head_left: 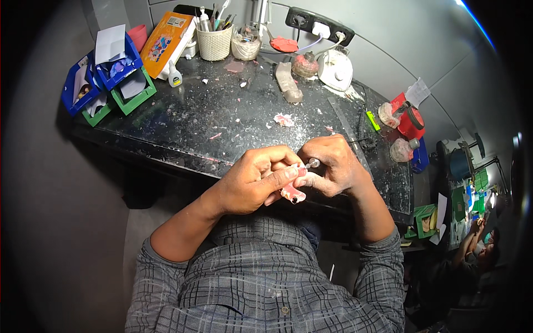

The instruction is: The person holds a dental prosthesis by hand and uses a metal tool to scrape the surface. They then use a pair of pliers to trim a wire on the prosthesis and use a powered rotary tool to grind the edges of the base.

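My left hand [260,178] pinches a pink denture base [293,192] between thumb and fingers, just past the front edge of the bench. The piece has a curved outline and a pale, glossy lower end. Close against it, my right hand [332,166] is closed around a rotary handpiece [314,162], of which only the round silvery nose shows. That nose points toward the denture base, and my right thumb reaches close to the pink piece. Fingers cover most of both things, so whether the tool's tip touches the pink surface cannot be made out.
White dust and pink scraps [284,120] litter the black bench [183,133]. Blue and green bins [133,91] stack at left. Behind are a tool basket [214,44], a plaster block [287,83] and a power strip [320,28]. Plaster models [389,115] stand right; another person [477,244] sits beyond.
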The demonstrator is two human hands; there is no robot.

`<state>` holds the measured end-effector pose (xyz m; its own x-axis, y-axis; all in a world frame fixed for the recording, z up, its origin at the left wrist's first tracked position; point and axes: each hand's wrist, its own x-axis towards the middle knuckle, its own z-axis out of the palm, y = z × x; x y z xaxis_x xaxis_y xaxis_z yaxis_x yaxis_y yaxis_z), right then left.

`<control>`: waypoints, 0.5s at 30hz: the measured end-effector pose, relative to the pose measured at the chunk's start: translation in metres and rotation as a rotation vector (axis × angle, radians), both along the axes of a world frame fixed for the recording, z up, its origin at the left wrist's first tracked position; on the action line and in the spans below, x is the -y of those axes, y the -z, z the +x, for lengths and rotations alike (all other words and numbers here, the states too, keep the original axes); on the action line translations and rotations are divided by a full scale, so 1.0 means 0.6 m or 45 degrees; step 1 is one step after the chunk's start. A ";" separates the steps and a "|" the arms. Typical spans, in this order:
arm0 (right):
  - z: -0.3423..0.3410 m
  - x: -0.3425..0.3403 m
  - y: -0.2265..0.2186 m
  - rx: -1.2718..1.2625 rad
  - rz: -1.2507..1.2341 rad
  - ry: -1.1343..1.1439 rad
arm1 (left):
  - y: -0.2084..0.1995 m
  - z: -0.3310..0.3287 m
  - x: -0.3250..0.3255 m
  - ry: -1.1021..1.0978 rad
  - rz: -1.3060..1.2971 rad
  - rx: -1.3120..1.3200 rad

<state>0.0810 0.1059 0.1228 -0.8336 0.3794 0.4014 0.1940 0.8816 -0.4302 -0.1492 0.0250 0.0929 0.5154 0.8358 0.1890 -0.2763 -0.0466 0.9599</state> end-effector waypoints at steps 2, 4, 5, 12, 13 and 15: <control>0.000 -0.001 0.002 -0.001 0.005 -0.020 | 0.000 0.000 0.000 -0.005 -0.004 0.003; 0.002 -0.003 0.006 -0.005 0.014 -0.048 | 0.002 0.001 0.001 -0.015 -0.006 0.019; 0.002 -0.003 0.006 0.000 0.025 -0.054 | 0.002 0.001 0.001 -0.020 -0.007 0.027; -0.001 0.002 0.001 0.002 0.053 0.000 | 0.001 0.000 -0.002 -0.015 -0.031 0.037; -0.001 0.002 0.000 0.018 0.081 -0.002 | 0.002 0.000 -0.002 -0.016 -0.037 0.048; -0.001 0.004 0.000 0.018 0.064 0.043 | 0.003 0.000 -0.003 -0.024 -0.044 0.061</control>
